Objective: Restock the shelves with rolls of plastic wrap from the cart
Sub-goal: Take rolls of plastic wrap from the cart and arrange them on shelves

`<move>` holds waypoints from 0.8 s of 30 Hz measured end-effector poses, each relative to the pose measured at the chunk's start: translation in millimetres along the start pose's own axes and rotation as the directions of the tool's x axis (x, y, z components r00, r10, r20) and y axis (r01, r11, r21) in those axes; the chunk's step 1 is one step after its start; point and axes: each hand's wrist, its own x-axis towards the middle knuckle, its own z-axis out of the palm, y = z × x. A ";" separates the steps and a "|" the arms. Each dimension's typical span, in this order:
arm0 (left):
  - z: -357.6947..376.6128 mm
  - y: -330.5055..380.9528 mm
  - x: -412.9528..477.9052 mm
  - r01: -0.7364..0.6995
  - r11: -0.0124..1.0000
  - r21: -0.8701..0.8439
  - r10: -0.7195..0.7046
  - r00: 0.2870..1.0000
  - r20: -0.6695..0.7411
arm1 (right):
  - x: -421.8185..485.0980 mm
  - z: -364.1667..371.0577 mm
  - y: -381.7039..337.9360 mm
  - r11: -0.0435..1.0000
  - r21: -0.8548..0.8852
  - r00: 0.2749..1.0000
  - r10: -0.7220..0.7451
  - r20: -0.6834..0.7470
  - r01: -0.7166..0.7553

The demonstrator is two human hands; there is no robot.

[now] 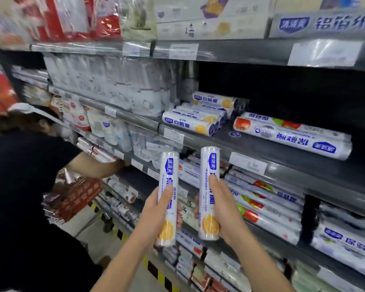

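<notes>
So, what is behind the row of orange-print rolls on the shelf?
Another orange-print roll lies higher behind the row. What supports it is covered, and the shelf back is too dark.

Two rolls held upright before the shelving

The left hand (158, 209) grips the left roll (168, 182) and the right hand (224, 211) grips the right roll (210, 165), side by side and apart, both upright in front of the shelves. Behind and above them, on the middle shelf (219, 142), a stack of short rolls (198, 121) lies at the left, with two long rolls (293, 135) just right of it, near the front edge. A price tag (247, 164) sits on that edge, right of the right roll's top. Under this shelf more long rolls (265, 199) lie packed. At the far left another person (30, 186) reaches into a lower shelf.
</notes>
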 end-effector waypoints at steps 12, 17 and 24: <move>7.0 48.4 120.1 -0.059 0.997 -0.043 0.062 0.996 0.063 | 78.9 13.9 -71.3 0.991 -0.069 0.993 -0.116 -0.026 0.114; -0.3 75.0 171.2 -0.073 0.991 -0.112 0.092 0.980 0.175 | 100.3 29.6 -106.8 0.982 -0.111 0.979 -0.165 -0.119 0.152; -17.3 95.5 236.2 -0.071 0.988 -0.137 0.110 0.946 0.305 | 127.5 49.7 -147.6 0.935 -0.329 0.941 -0.222 -0.254 0.132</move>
